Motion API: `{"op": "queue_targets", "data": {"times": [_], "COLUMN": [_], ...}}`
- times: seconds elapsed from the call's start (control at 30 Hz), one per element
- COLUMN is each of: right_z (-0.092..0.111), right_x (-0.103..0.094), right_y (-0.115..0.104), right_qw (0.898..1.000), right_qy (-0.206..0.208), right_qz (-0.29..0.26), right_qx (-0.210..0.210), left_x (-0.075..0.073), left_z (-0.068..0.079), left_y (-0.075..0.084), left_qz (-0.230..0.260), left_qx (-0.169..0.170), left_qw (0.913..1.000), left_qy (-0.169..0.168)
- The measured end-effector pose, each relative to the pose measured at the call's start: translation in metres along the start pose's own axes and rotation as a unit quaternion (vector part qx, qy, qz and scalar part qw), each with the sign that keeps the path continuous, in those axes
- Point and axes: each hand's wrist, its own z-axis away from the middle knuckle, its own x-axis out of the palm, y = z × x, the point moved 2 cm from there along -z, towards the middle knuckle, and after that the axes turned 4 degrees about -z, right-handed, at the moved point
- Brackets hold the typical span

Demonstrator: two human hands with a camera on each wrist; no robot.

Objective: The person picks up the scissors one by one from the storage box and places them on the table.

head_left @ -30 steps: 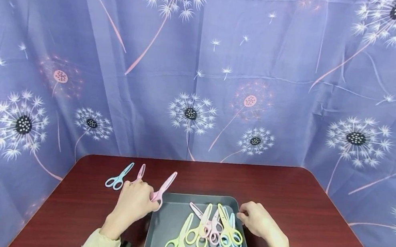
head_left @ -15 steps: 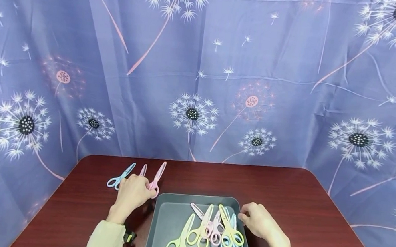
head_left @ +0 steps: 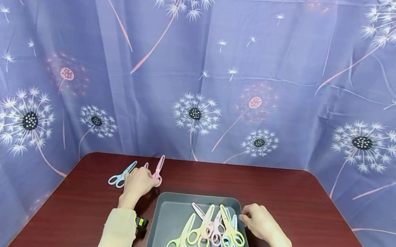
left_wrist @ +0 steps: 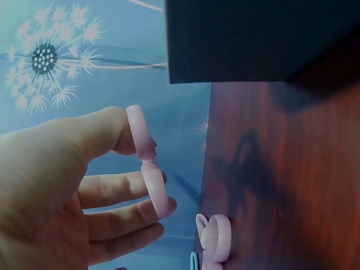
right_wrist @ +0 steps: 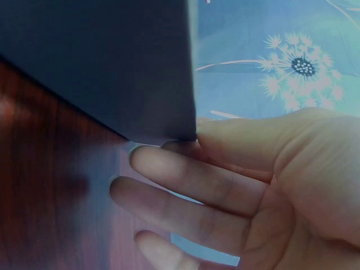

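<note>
Behind the tray's left back corner, my left hand (head_left: 139, 182) pinches a pair of pink scissors (head_left: 158, 171), blades pointing away toward the curtain. In the left wrist view its two pink handle loops (left_wrist: 140, 132) sit against thumb and fingers. A second pair of pink scissors (head_left: 146, 165) is mostly hidden behind that hand, and blue scissors (head_left: 120, 176) lie just left of it. My right hand (head_left: 261, 223) holds the right rim of the grey tray (head_left: 164, 216), thumb at its edge in the right wrist view. Green, yellow, pink and blue scissors (head_left: 231, 233) lie in the tray.
The dark red wooden table (head_left: 318, 216) extends to both sides and behind the tray. Its back edge meets a blue dandelion curtain (head_left: 202, 79). Inside the tray, the scissors gather toward the right, with green scissors (head_left: 180, 236) nearest the left.
My left hand has moved back with the pink scissors, from over the tray's left back corner toward the table's far edge, near the other pairs. My right hand has stayed at the tray.
</note>
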Motion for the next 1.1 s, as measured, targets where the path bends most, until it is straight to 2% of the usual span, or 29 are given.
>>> {"op": "queue_targets", "data": {"times": [0.1,0.33,0.6,0.87,1.1], "right_z": [0.0,0.0,-0.001,-0.001,0.0], "right_x": [0.0,0.0,0.0,0.0,-0.001], "right_y": [0.001,0.002,0.001,0.0,-0.001], "right_qw": [1.0,1.0,1.0,1.0,1.0], "right_qy": [0.005,0.0,0.003,0.01,0.001], "right_qz": [0.001,0.004,0.015,0.015,0.014], "right_qx": [-0.006,-0.005,-0.003,0.002,0.012], "left_x": [0.002,0.008,0.024,0.026,0.03], "left_z": [-0.006,-0.01,-0.015,-0.016,-0.014], "left_y": [0.003,0.009,0.01,0.012,0.01], "left_qz": [-0.005,-0.035,-0.055,-0.058,-0.053], "left_qx": [-0.001,0.003,-0.01,-0.007,-0.022], "left_qw": [1.0,0.9992,0.9983,0.9982,0.9982], "left_qy": [0.002,0.017,-0.016,-0.013,-0.018]}}
